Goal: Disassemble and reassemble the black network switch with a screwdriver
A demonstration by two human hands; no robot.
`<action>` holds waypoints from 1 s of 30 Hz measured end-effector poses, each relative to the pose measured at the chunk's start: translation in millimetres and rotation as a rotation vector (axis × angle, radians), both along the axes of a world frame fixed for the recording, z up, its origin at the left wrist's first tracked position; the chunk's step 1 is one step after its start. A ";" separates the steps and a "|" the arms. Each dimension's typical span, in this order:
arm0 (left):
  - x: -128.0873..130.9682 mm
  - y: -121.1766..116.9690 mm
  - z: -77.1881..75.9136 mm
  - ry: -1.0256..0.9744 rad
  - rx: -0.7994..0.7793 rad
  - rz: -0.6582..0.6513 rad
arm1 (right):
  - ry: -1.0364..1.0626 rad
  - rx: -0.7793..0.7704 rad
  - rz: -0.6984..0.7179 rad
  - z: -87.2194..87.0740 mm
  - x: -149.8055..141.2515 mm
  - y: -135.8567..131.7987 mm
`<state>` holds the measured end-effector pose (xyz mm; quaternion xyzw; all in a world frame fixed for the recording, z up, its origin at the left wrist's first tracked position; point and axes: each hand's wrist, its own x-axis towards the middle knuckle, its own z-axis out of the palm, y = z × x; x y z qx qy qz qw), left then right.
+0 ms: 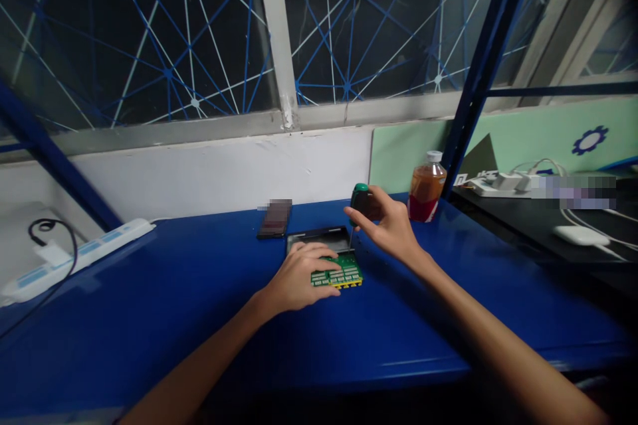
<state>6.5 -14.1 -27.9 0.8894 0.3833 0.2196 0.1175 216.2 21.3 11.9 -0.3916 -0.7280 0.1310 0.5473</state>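
Head view. I am bracing with my left hand (294,279), its fingers fanning wide across the green circuit board (347,265) and its thumb lying by the near edge; they are not closing round anything that I can see. The board is lying flat on the blue table (214,292), its yellow strip facing me, and a black case (323,238) is sitting open just beyond, partly hidden by my fingers.

With my right hand (396,229) I am holding a screwdriver (359,194), thumb and fingers closing narrowly on its green-and-black handle. The shaft is pointing down, near upright, toward the far right of the board, where board and case are meeting. Whether the tip is seating in a screw or hovering, I cannot tell. Small dark specks are lying to the right of the case, too small to identify.

Judgement: I am reading this as screwdriver work at that far corner, left hand steadying, right hand aiming. Any turn from here would be calling for a square tip, a straight shaft, light downward pressure and a board that is not sliding. A slipping tip could be scratching the board.

Nearby, a dark flat device (276,219) is lying behind the case, and a bottle (427,189) is standing beyond my right hand.
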 end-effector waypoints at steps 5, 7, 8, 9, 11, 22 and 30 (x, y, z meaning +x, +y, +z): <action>-1.4 0.4 -0.4 -0.023 -0.046 -0.004 | 0.001 0.008 -0.004 1.3 -0.1 -0.9; -1.7 0.4 0.2 -0.032 -0.060 -0.010 | 0.008 0.017 -0.006 1.0 0.4 -0.6; -1.8 0.3 0.7 -0.032 -0.063 -0.012 | 0.012 0.021 -0.010 0.7 0.7 -0.4; -1.8 0.3 1.0 -0.029 -0.064 -0.012 | 0.016 0.025 -0.015 0.5 1.0 -0.1; -1.9 0.2 1.4 -0.021 -0.061 -0.010 | 0.013 0.028 -0.021 0.2 1.6 0.1; -1.3 0.4 -1.3 0.008 -0.019 0.014 | -0.051 0.021 0.008 -3.5 -2.2 -0.9; -1.9 0.0 -1.4 0.009 -0.018 0.011 | -0.074 0.041 0.008 -7.5 -4.9 -0.6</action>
